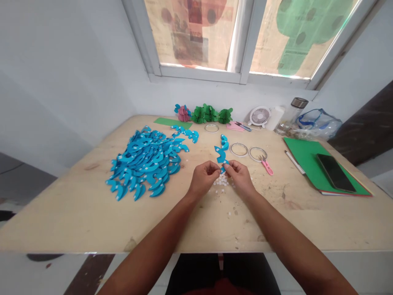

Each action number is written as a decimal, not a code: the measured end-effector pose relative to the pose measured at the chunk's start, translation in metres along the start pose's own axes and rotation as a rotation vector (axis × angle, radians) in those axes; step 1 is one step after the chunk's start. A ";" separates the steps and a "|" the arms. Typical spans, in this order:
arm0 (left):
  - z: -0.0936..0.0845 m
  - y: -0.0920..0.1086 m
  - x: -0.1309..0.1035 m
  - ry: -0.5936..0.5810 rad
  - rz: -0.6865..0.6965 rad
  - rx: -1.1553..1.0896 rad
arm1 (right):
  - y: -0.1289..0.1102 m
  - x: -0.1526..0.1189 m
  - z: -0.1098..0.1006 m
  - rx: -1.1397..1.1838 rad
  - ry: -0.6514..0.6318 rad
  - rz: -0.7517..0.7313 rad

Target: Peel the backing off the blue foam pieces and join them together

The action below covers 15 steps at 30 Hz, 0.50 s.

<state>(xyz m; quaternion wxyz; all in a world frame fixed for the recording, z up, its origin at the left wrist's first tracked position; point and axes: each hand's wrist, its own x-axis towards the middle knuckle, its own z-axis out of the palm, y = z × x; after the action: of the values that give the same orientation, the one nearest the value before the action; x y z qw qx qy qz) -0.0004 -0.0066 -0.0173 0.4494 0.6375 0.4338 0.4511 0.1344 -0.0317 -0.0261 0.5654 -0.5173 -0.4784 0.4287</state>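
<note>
1. Blue paper piece sits between the two hands, over the middle of the bench, set back from its near edge.
2. From where I stand, the right hand pinches that piece, while the left hand makes a narrow pinch beside it; I can't tell whether it grips anything.
3. Tiny white scraps lie beneath the hands, so I judge some of this work is done.
4. Toward the far edge, a short row of blue pieces lies apart from the rest.
5. Toward the left edge spreads a large blue heap, much of it marked white; I'd guess most handling is left there.
</note>
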 end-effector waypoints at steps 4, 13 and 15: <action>0.000 -0.001 -0.003 0.023 0.172 0.287 | 0.000 0.001 -0.002 -0.102 0.011 -0.024; 0.003 -0.005 -0.009 0.028 0.367 0.621 | 0.013 0.006 -0.002 -0.098 -0.002 -0.056; 0.004 -0.005 -0.009 0.012 0.361 0.604 | 0.013 0.006 -0.002 -0.090 -0.003 -0.054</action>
<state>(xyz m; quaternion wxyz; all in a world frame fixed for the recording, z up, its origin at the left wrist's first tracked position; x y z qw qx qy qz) 0.0004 -0.0146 -0.0241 0.1510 0.8054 0.4305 0.3785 0.1376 -0.0251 -0.0387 0.5521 -0.5284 -0.5121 0.3921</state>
